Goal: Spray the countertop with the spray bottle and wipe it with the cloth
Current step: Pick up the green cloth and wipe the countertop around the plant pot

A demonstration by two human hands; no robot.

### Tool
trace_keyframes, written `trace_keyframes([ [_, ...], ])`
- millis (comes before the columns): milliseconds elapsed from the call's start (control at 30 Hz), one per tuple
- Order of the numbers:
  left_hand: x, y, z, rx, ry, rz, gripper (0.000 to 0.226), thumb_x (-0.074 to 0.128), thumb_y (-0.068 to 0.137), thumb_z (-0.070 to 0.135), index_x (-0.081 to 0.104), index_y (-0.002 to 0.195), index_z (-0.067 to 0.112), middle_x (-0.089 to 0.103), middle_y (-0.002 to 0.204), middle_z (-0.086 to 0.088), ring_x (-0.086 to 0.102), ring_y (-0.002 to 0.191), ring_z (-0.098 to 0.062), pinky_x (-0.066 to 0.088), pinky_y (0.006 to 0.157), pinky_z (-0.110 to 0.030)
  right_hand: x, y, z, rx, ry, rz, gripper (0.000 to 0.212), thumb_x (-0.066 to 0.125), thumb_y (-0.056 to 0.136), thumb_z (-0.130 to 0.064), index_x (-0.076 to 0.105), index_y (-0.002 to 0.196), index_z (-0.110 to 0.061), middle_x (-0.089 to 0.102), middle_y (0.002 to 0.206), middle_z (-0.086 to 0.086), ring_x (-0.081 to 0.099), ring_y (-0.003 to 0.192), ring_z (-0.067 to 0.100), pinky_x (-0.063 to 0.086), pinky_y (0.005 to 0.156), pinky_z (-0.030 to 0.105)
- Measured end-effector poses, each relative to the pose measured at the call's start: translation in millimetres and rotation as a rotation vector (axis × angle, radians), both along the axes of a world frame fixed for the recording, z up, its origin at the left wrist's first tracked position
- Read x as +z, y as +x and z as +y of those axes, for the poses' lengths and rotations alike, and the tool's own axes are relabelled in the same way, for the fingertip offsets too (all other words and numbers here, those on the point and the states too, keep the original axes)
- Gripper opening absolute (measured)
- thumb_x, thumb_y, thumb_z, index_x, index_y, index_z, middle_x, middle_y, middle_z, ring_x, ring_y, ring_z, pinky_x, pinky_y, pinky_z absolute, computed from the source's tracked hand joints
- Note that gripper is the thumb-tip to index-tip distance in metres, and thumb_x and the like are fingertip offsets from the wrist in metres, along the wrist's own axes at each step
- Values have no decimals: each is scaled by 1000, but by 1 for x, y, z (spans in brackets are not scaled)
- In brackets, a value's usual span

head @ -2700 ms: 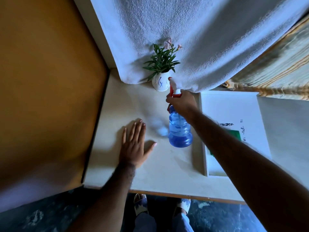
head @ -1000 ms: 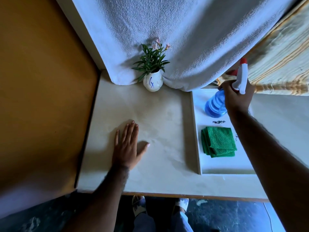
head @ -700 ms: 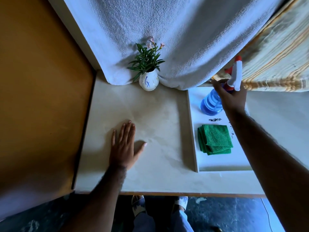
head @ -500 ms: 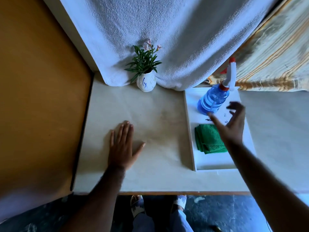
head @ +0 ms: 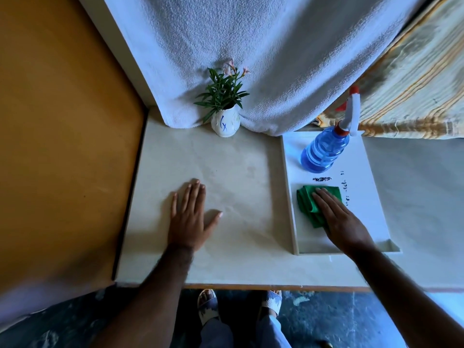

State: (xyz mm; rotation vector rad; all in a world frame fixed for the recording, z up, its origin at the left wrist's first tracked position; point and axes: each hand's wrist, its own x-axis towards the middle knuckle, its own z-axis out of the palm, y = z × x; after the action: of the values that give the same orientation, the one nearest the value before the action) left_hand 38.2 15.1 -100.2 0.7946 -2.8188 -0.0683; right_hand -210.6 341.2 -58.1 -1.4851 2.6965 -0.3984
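- Resting flat on the pale table, the left hand lies palm down with its fingers spread and nothing in it.
- The right hand lies open and flat on the folded green cloth, fingers stretched forward over it; it presses on the cloth and does not grip it.
- The cloth lies in the white tray on the right part of the table, near the tray's left wall.
- The blue spray bottle stands in the far part of the same tray, beyond the cloth and apart from both hands, its white and red head pointing up and away.
- A small white vase with a green plant stands at the table's far edge, against a hanging white towel.
- Dark specks mark the tray floor between bottle and cloth.
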Motion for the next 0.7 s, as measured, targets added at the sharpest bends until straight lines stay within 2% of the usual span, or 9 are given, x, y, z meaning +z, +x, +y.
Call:
trace_keyframes([
  [167,-1,0,0,2,13,-9,87,47,97,69,41,160,8,40,169,-12,39,157,-29,37,124,-62,10,7,-9,-45,-34,-11,74,61,70,32,55,140,6,57,145,22,52,136,40,54,100,60],
  [300,-2,0,-1,5,20,-29,88,44,97,70,39,161,9,38,170,-11,38,158,-29,36,125,-62,30,12,-53,78,-123,9,67,59,76,30,56,138,7,57,144,23,51,137,41,46,111,56],
  [367,-3,0,-1,-6,34,-25,88,44,97,70,39,161,10,38,171,-12,38,158,-29,34,126,-62,42,13,-89,179,-157,34,53,58,89,19,56,139,4,57,145,22,51,137,39,44,113,53],
  [433,-3,-1,-1,-14,41,-12,87,46,97,68,40,160,9,39,170,-12,40,156,-31,34,126,-62,51,11,-125,296,-207,99,36,40,108,-4,57,139,3,57,145,21,52,136,39,44,113,52],
  [500,-3,-1,-1,-7,29,3,87,48,97,68,42,159,8,41,169,-13,42,155,-32,36,125,-62,59,8,-165,387,-207,139,52,15,114,-13,58,138,3,58,144,22,52,136,40,42,115,52],
  [533,-3,0,0,-5,16,11,87,49,97,68,43,159,7,42,168,-13,43,155,-32,37,124,-62,63,8,-184,430,-200,151,52,15,112,-8,58,138,4,58,144,23,52,136,41,41,115,53],
  [633,-3,2,1,0,-3,20,88,48,98,69,41,160,8,39,169,-13,39,156,-31,37,125,-60,64,2,-231,541,-213,194,37,45,104,1,57,138,4,57,144,26,51,137,43,40,116,54],
  [700,-2,2,1,2,-3,6,89,48,98,70,38,161,9,37,171,-12,35,158,-30,37,125,-60,69,-5,-256,585,-218,226,38,57,99,5,58,138,4,57,143,27,51,135,45,42,114,55],
])
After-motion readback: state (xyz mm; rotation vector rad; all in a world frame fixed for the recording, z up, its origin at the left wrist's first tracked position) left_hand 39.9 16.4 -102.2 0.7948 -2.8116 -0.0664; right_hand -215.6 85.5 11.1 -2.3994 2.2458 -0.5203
